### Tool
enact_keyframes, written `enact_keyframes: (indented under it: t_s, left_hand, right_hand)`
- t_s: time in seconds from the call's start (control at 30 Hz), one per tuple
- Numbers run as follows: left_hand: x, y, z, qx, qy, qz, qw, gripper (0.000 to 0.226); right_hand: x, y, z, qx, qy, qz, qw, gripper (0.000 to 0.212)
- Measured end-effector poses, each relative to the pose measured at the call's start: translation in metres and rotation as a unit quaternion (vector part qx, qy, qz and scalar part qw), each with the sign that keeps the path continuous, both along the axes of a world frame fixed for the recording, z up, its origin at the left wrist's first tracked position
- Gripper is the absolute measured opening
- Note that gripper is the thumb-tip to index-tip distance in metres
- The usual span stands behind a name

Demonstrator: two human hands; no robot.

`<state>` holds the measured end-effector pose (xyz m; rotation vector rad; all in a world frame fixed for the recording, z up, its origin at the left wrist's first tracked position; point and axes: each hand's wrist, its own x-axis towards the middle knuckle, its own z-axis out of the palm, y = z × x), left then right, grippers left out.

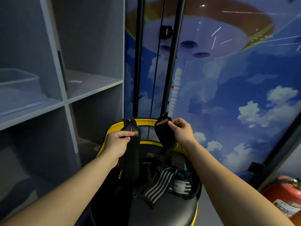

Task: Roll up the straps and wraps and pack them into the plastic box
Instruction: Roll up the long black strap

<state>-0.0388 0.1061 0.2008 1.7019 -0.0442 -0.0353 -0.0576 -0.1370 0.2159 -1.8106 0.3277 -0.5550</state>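
Two hands, each holding up one black lifting strap.

Left hand [116, 142] grips a black strap [131, 144] with gold lettering; right hand [180, 131] pinches a second strap [164, 132] by its label. Below, striped wraps [157, 187] lie heaped on a yellow-rimmed black seat [162, 211]. Clear plastic box [19, 82] sits on the grey shelf [91, 88], far left; a red extinguisher [286, 194] stands right.
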Motion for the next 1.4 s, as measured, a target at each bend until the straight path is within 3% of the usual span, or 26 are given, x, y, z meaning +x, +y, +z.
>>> enact_keyframes:
  t_s: [0.13,0.33,0.5,0.6,0.67,0.8,1.13,1.4]
  left_hand:
    - [-0.011,0.007,0.02,0.0,-0.015,0.004,1.0,0.032]
    - [-0.028,0.015,0.048,-0.015,-0.04,-0.002,0.999,0.031]
    - [-0.039,0.018,0.071,-0.035,-0.064,0.006,0.997,0.03]
    - [-0.043,0.02,0.081,-0.077,-0.035,0.007,0.996,0.051]
    - [-0.046,0.021,0.089,-0.09,-0.014,-0.001,0.996,0.056]
    - [-0.053,0.019,0.104,-0.122,0.002,-0.036,0.992,0.037]
    - [-0.084,0.012,0.138,-0.252,-0.023,-0.093,0.963,0.03]
    - [-0.1,0.014,0.136,-0.233,-0.055,-0.082,0.967,0.026]
  right_hand:
    - [-0.015,0.011,0.026,0.075,-0.02,0.011,0.997,0.014]
    - [-0.03,0.021,0.048,0.113,-0.041,-0.009,0.993,0.013]
    - [-0.045,0.031,0.069,0.185,-0.039,0.057,0.98,0.028]
    - [-0.061,0.04,0.085,0.233,-0.028,0.129,0.964,0.031]
    - [-0.072,0.045,0.094,0.23,-0.02,0.161,0.96,0.03]
    - [-0.088,0.057,0.106,0.221,-0.029,0.189,0.956,0.027]
    - [-0.114,0.084,0.126,0.212,-0.088,0.165,0.959,0.026]
    - [-0.125,0.102,0.119,0.169,-0.104,0.144,0.969,0.022]
